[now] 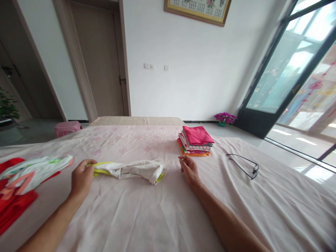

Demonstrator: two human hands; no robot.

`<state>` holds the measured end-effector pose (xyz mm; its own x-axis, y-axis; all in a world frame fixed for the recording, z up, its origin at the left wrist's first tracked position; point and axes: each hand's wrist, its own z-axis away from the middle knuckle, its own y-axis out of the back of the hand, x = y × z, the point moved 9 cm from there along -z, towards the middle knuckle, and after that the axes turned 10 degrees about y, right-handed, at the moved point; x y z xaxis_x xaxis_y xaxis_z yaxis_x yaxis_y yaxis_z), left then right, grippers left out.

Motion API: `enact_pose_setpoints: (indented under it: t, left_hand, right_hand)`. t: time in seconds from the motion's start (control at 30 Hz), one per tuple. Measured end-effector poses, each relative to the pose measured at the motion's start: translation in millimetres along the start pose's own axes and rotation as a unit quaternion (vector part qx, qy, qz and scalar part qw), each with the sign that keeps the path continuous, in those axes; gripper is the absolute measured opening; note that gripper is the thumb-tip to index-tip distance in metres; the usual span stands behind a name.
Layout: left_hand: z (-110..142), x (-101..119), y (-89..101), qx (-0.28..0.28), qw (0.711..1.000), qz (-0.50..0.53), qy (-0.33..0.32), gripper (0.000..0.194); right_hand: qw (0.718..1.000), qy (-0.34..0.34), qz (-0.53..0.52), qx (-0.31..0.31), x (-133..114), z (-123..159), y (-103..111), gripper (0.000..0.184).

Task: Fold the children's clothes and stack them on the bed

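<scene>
So the white garment with yellow-green trim [139,169] is lying bunched lengthwise across the middle of the pale pink sheet [126,210], and the left hand [83,175] has it by the left end. Thumb and fingers are pinched shut on the yellow-green edge there, so pretty much the whole thing stretches out to the right of that grip, with another bit of trim poking out at its right end.

The right hand [189,169] isn't on it. It's just past that right end, fingers curled with a narrow pinch, and I can't tell if anything thin is between the fingertips.

Right beyond that hand is a neat stack of folded cloths [196,141], bright pink one on top. Black-framed glasses [245,166] are over to the right, and a loose red and white clothes pile [23,182] sits at the far left side.
</scene>
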<state>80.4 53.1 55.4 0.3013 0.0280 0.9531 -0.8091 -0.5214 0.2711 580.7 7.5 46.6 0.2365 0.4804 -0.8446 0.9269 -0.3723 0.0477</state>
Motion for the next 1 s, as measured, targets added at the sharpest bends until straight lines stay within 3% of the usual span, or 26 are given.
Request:
enact_pose_setpoints:
  t: [0.1,0.23,0.3,0.47,0.57,0.67,0.73,0.8,0.87,0.93,1.0]
  left_hand:
    - [3,-3,-7.6,-0.018,0.980,-0.190,-0.055,0.027]
    - [35,28,-37.7,-0.021,0.915,-0.304,-0.263,0.036]
    - [46,34,-51.1,-0.020,0.882,-0.351,-0.316,0.040]
    - [38,18,-62.7,-0.068,0.856,-0.446,-0.252,0.027]
    - [36,19,-56.5,-0.088,0.884,-0.402,-0.220,0.022]
    - [49,31,-51.3,-0.107,0.925,-0.291,-0.221,0.018]
    - [73,43,-59.9,-0.174,0.924,-0.228,-0.253,0.016]
    - [107,55,-74.0,-0.265,0.903,-0.189,-0.280,0.014]
    - [143,68,-86.5,-0.346,0.882,-0.154,-0.280,0.013]
    - [177,79,-97.2,-0.421,0.865,-0.117,-0.248,0.012]
    - [212,87,-108.8,-0.518,0.820,-0.092,-0.224,0.013]
  right_hand:
    - [0.995,0.004,0.061,-0.079,2,0,-14,0.025]
    - [0.964,0.082,0.185,-0.170,-18,4,-30,0.023]
    - [0.939,0.127,0.226,-0.227,-33,11,-41,0.025]
    - [0.859,0.176,0.321,-0.358,-53,36,-70,0.039]
    - [0.841,0.148,0.350,-0.384,-54,49,-83,0.055]
    - [0.850,0.128,0.351,-0.372,-54,54,-92,0.046]
    - [0.880,0.095,0.325,-0.334,-49,49,-91,0.027]
    - [0.936,0.028,0.243,-0.252,-41,36,-81,0.015]
    - [0.985,-0.037,0.095,-0.138,-33,22,-66,0.013]
    - [0.995,-0.072,-0.053,-0.046,-29,13,-53,0.019]
    - [0.987,-0.092,-0.130,-0.002,-27,7,-43,0.021]
